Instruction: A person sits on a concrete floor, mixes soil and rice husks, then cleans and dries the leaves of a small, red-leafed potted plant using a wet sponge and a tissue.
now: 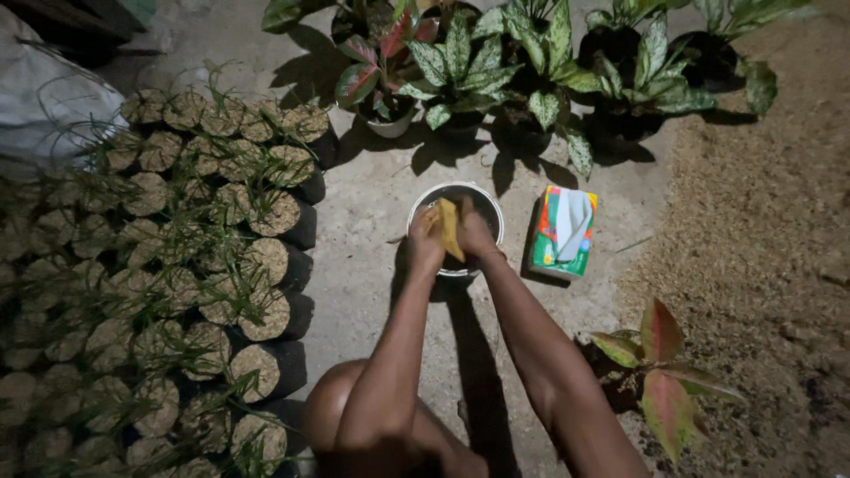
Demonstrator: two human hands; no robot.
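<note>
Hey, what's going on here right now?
A person crouches on a concrete floor, both hands over a white pot. The left hand and right hand hold a yellow leaf between them. A tissue box lies right of the pot, with rows of seedling bags to the left and potted plants beyond.

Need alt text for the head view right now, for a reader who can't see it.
Both hands, left hand and right hand, hold a yellow cloth over a round white bucket on concrete ground. A colourful tissue box lies right of it; black seedling bags stand left.
</note>
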